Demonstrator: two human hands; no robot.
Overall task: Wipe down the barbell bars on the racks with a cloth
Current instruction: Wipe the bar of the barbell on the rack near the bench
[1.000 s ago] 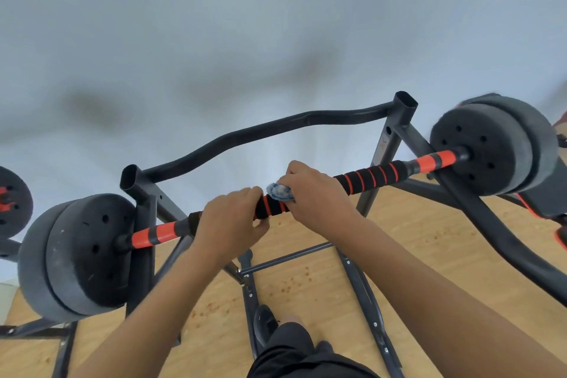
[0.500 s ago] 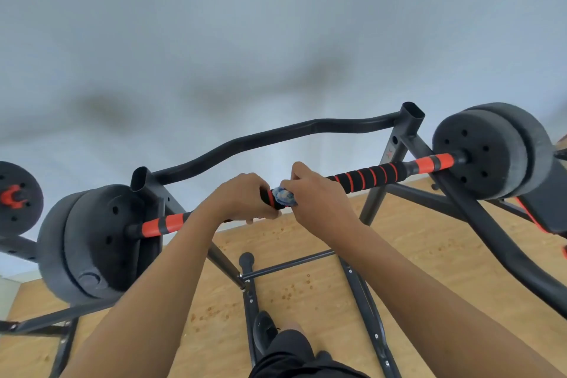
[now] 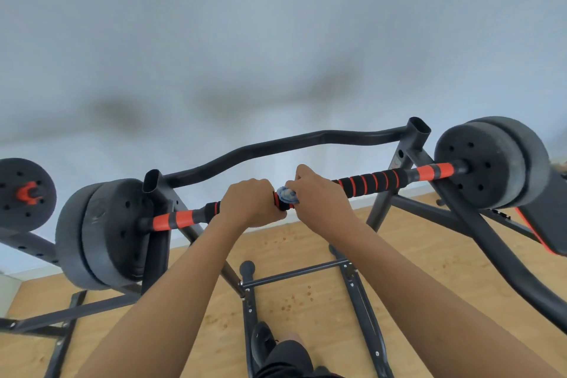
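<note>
The black and orange foam-ringed barbell bar [image 3: 368, 182] lies across the black steel rack [image 3: 276, 147], with dark grey round plates [image 3: 487, 163] on its ends. Near the bar's middle, the left hand [image 3: 248, 204] curls its fingers round the bar. Just beside it, the right hand [image 3: 319, 193] pinches a small crumpled blue-white cloth [image 3: 287, 195] against the bar. The cloth looks soft and light. The bar seems stiff and heavy, and its foam will probably drag, so it is better to wrap the cloth fully round it.

The left forearm [image 3: 171, 285] and right forearm [image 3: 423, 279] are bare from the left hand [image 3: 250, 202] and right hand [image 3: 319, 193] to the picture's lower edge. Well below the fingers [image 3: 306, 181], a black matte garment [image 3: 288, 359] covers one leg. Just beside it is a black shoe [image 3: 262, 344] with a rounded toe, with a strip of bare skin showing between them.
</note>
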